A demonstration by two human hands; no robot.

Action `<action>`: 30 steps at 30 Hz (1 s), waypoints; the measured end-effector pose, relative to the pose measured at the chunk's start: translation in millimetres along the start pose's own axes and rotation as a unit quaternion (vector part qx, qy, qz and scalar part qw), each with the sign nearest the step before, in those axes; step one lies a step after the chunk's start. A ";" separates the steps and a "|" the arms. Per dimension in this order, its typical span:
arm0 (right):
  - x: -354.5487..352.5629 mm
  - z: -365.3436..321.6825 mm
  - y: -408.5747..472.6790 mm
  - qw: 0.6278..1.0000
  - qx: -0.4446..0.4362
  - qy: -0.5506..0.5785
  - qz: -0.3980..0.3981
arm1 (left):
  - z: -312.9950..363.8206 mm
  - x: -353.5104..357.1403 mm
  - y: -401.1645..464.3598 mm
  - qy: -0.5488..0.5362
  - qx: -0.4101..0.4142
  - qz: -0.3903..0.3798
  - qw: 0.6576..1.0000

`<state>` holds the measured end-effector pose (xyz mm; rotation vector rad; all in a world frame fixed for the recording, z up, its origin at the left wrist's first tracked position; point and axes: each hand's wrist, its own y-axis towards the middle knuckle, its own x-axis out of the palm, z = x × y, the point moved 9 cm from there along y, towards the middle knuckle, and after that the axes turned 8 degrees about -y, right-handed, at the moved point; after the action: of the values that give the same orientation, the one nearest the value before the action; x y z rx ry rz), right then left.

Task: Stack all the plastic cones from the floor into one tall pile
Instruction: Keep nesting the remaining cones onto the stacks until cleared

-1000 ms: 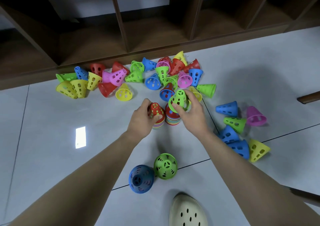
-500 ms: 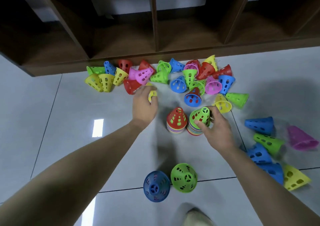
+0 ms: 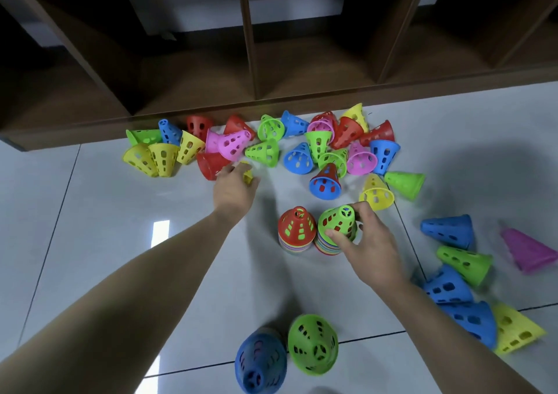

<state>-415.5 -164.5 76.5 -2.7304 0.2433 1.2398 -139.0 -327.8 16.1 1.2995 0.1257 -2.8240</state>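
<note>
Our right hand (image 3: 367,242) grips the green cone (image 3: 336,223) capping the right stack (image 3: 327,247), tip up and tilted slightly left. Beside it stands the red-topped stack (image 3: 296,230), upright. Our left hand (image 3: 234,189), arm stretched forward, curls round a small yellow cone (image 3: 247,176) at the edge of the scattered cones (image 3: 302,149) below the wooden shelf (image 3: 250,70). Bare floor (image 3: 90,227) lies to the left.

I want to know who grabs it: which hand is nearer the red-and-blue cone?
Left, narrowly. The left hand lies left of the red-and-blue cone; the right hand sits below, gripping the green cone.
</note>
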 end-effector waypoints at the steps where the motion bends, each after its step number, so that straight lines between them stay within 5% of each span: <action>1: -0.5 -0.9 -0.7 1.000 -0.001 -0.002 0.002 | 2.2 -0.8 -3.2 -0.015 -0.004 0.000 1.000; 4: -1.2 -1.0 -1.5 1.000 0.001 -0.005 0.004 | -3.1 1.8 -14.7 -0.054 -0.074 -0.019 0.996; 8: -0.1 -0.7 -1.9 1.000 0.005 -0.002 0.007 | -17.8 -10.8 -33.3 0.111 -0.163 -0.047 0.979; 11: -0.2 -1.1 -2.5 1.000 0.008 -0.002 0.016 | -17.5 -21.6 -51.0 -0.013 -0.174 -0.046 0.984; 14: 0.4 -1.3 -2.2 1.000 -0.001 -0.007 0.017 | 0.2 -46.8 -73.7 -0.265 -0.131 0.057 0.954; 18: 0.2 -5.0 -1.4 0.999 -0.020 -0.047 0.013 | 45.4 -70.9 -112.5 -0.398 -0.073 0.077 0.911; 26: 10.1 -0.9 -7.1 0.998 -0.011 -0.022 -0.066 | 116.1 -55.2 -156.9 -0.398 0.075 -0.052 0.913; 30: -7.1 2.2 -23.3 0.999 -0.031 -0.014 -0.026 | 123.7 -29.9 -152.8 -0.308 0.109 -0.102 0.940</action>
<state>-417.1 -140.7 81.6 -2.7511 0.1314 1.2909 -222.5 -186.3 128.2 0.3731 -0.0794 -3.3423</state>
